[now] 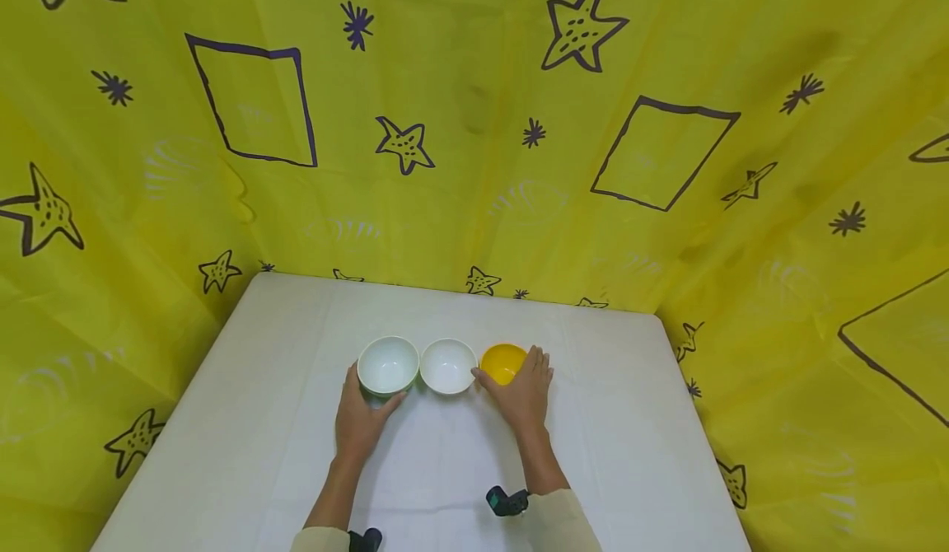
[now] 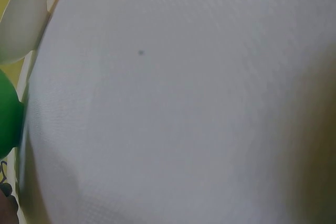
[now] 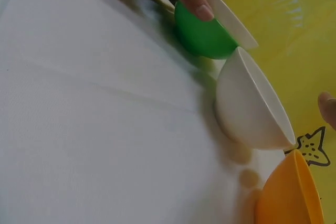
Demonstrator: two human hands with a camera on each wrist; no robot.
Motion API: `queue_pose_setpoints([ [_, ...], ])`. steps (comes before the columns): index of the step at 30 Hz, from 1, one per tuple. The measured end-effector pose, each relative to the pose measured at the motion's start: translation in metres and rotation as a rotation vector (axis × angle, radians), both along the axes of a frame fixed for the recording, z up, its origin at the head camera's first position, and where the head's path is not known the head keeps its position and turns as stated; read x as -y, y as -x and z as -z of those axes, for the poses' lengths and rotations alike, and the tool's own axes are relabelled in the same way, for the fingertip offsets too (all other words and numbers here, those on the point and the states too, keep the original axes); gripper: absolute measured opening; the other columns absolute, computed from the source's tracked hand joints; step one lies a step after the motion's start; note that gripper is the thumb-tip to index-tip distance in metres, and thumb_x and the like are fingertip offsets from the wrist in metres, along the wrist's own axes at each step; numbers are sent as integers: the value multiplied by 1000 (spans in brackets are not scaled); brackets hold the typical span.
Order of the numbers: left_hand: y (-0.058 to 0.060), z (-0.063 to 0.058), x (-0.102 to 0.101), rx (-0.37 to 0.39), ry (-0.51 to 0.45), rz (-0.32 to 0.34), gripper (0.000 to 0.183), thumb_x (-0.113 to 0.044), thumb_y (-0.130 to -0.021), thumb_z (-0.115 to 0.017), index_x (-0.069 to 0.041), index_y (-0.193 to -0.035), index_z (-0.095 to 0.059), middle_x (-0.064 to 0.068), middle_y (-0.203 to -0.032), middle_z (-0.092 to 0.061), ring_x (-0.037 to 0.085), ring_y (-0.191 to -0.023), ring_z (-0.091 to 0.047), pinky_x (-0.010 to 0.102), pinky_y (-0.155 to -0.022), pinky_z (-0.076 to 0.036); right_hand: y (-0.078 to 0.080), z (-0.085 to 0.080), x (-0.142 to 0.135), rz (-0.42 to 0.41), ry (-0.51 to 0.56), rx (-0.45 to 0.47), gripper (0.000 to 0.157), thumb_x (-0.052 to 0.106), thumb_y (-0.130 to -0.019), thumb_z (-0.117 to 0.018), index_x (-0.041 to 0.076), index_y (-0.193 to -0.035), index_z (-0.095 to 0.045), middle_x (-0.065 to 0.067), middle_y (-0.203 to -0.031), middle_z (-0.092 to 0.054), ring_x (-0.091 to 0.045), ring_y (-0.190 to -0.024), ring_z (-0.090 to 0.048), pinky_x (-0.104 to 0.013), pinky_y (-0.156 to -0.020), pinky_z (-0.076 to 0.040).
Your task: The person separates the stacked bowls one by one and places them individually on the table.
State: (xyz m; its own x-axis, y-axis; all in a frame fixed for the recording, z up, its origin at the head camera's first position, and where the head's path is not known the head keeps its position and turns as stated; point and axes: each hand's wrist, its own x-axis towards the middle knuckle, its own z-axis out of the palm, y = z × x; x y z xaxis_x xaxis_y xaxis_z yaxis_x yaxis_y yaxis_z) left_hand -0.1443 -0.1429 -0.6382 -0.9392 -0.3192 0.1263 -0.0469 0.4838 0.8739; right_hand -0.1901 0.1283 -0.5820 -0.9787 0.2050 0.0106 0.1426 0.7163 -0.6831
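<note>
Three bowls stand in a row. At the left is a green bowl with a white inside (image 1: 389, 366); the middle bowl is white (image 1: 448, 367); the right one is a smaller yellow-orange bowl (image 1: 503, 362). My left hand (image 1: 359, 420) grips the green bowl, thumb along its near side and fingers round its left side. My right hand (image 1: 525, 391) is spread about the yellow bowl, its thumb by the gap beside the white bowl. In the right wrist view, a right-hand fingertip (image 3: 328, 109) stands apart from the bowls' rims.
A white cloth covers the table (image 1: 445, 486). Yellow curtains (image 1: 474, 123) with dark stars and frames surround its back and sides. Dark wrist devices show at the right sleeve (image 1: 507, 502) and the left sleeve (image 1: 365, 540).
</note>
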Motion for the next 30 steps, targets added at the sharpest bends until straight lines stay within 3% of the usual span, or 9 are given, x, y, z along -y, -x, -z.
queue_pose_setpoints([
  [4,-1,-1,-1,6,-6,-1,104,-26,-81,-95,-3,-160,-32,26,-155,-46,45,-145,-42,61,-118,-36,2,-5,10,-26,10,-8,126,63,-80,-81,-8,-162,-17,-31,-168,-20,-47,-157,-13,-58,-128,-7],
  [13,-1,-3,-3,-4,-14,-8,103,-25,-79,-95,-2,-159,-34,27,-153,-47,46,-143,-44,61,-117,-36,5,-10,35,-96,-3,-39,130,65,-74,-87,-6,-163,-23,-29,-167,-26,-46,-156,-17,-60,-125,-21],
  [19,2,-2,0,-7,-2,-6,103,-26,-81,-95,-2,-159,-33,27,-153,-47,46,-142,-44,62,-116,-37,10,-14,54,-165,-49,-71,131,64,-72,-88,-7,-161,-25,-30,-166,-29,-47,-155,-21,-60,-125,-22],
  [30,-1,-1,-2,-32,20,-6,102,-25,-80,-95,-1,-158,-34,27,-152,-48,46,-141,-46,62,-114,-39,14,-20,95,-287,-113,-52,129,70,-75,-83,-7,-161,-25,-27,-166,-31,-42,-156,-24,-57,-126,-17],
])
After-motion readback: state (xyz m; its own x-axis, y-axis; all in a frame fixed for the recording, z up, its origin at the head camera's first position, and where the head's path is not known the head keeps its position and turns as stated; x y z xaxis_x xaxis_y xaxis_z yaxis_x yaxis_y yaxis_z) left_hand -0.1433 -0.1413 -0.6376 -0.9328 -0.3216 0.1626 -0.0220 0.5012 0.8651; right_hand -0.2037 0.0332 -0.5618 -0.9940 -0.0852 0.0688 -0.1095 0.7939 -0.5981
